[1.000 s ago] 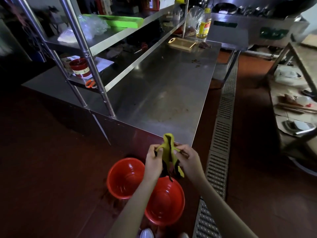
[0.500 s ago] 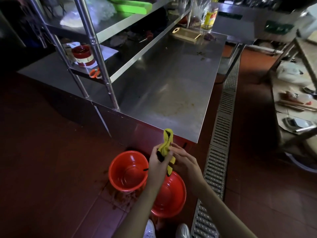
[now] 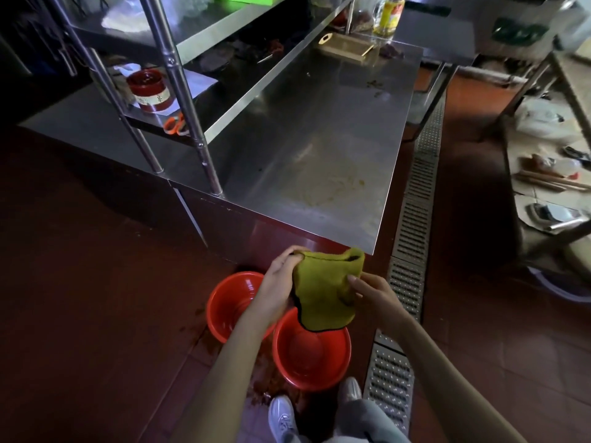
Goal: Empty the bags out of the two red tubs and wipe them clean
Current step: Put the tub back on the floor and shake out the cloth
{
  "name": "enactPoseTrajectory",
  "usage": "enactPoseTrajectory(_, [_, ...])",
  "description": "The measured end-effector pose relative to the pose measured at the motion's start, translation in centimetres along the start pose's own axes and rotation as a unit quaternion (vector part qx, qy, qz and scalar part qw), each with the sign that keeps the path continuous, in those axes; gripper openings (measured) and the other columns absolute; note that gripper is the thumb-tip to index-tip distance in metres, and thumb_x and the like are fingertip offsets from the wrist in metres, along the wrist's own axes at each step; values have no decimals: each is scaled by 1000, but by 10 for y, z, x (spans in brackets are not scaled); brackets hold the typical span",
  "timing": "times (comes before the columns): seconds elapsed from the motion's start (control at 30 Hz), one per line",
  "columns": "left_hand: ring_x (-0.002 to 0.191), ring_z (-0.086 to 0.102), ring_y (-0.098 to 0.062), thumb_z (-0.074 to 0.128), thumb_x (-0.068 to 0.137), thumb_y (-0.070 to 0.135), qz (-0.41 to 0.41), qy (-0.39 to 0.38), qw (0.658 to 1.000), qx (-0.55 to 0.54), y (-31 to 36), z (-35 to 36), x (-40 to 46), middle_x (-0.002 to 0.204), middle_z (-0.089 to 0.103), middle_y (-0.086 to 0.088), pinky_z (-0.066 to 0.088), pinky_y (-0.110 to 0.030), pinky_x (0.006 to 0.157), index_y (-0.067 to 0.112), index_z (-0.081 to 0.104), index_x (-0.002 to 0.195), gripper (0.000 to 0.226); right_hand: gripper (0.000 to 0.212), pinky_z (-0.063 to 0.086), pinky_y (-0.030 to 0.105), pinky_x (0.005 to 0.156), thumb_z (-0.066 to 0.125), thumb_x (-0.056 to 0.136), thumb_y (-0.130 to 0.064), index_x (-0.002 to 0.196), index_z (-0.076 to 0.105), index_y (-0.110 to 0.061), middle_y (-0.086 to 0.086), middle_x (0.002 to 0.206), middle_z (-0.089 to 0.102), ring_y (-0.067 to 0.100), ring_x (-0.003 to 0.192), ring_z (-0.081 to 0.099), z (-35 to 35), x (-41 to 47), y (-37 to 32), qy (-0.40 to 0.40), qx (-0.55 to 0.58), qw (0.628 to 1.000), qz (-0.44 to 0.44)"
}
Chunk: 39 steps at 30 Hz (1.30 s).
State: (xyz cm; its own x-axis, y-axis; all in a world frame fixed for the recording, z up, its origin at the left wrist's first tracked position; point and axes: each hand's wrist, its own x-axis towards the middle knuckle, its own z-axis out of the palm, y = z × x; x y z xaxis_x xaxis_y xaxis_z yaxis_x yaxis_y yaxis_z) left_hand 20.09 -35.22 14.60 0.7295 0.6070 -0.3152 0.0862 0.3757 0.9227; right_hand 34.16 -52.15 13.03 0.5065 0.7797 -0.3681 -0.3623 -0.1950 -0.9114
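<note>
Steel counter (image 3: 319, 161) behind, left hand (image 3: 281, 276), right hand (image 3: 372, 292) gripping cloth (image 3: 323, 292)

cloth (image 3: 323, 292) above tubs (image 3: 311, 353), table (image 3: 319, 139) behind

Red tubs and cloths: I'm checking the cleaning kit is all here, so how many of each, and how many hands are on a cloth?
Red tubs: 2 (far, near)
Yellow cloth: 1
Hands holding it: 2 (left hand, right hand)
Total: 5

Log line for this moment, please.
stage: cloth prep | left hand, right hand: hold yellow cloth spread | red tubs: floor, no bags
</note>
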Motion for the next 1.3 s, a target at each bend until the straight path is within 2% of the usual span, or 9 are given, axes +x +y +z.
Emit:
enactPoseTrajectory(0.17, [105,72,-25,60,102,40,-100,-12,994,-37,-17,6,36,119,72,-15,60,-41,90,28,70,114,20,19,61,41,82,62,100,-28,114,72,-21,7,105,77,26,99,74,-18,20,-5,75,-99,989,-80])
enactPoseTrajectory(0.33, [131,62,-26,90,80,17,-125,-127,984,-8,-47,21,61,145,59,-6,51,-53,109,58,29,150,102,18,57,50,84,55,105,-29,110,71,-21,9,101,75,33,98,71,-46,56,-1,139,-99,983,-68])
enactPoseTrajectory(0.5, [117,67,-12,71,97,9,23,-57,987,147,-52,60,99,116,76,8,49,-31,102,22,75,113,21,19,57,36,76,54,105,-35,101,67,-21,0,90,74,21,89,71,-84,96,-8,169,-82,982,-35])
enactPoseTrajectory(0.6, [113,65,2,64,101,7,75,-19,969,235,-47,78,136,110,75,20,45,-19,99,24,77,108,22,45,58,26,71,71,90,-41,122,56,-13,-1,96,73,19,92,71,-113,119,-8,125,-40,991,-5])
enactPoseTrajectory(0.73, [118,62,7,76,90,8,17,-46,960,276,-50,89,191,125,70,18,48,-21,105,40,62,129,53,91,54,44,101,69,90,8,157,29,-39,-1,139,64,21,125,64,-160,148,-2,-14,-43,999,19])
enactPoseTrajectory(0.9, [127,56,5,87,76,4,-72,-180,912,363,-60,95,256,146,53,12,49,-20,101,37,34,156,101,60,43,9,60,52,96,15,137,53,-29,-25,82,70,-9,64,60,-191,192,1,-64,-139,988,22])
enactPoseTrajectory(1.0, [134,55,-7,90,76,20,-56,-152,879,449,-67,100,291,143,60,12,44,-33,115,40,54,143,79,83,47,19,59,60,90,17,146,37,-40,14,116,72,10,69,60,-204,216,1,-53,-125,990,46])
enactPoseTrajectory(1.13, [129,59,-11,84,87,19,-59,-115,874,468,-69,113,320,135,66,9,43,-27,109,28,67,133,50,106,57,49,84,63,82,19,154,18,-43,-1,146,52,21,108,69,-217,246,8,-69,-138,987,39])
enactPoseTrajectory(1.3, [146,43,-16,77,86,16,-60,-127,836,531,-70,123,343,161,40,5,41,-29,112,39,42,156,82,107,52,22,67,67,84,15,163,12,-31,-17,153,23,-6,80,61,-220,274,19,-43,-178,982,54])
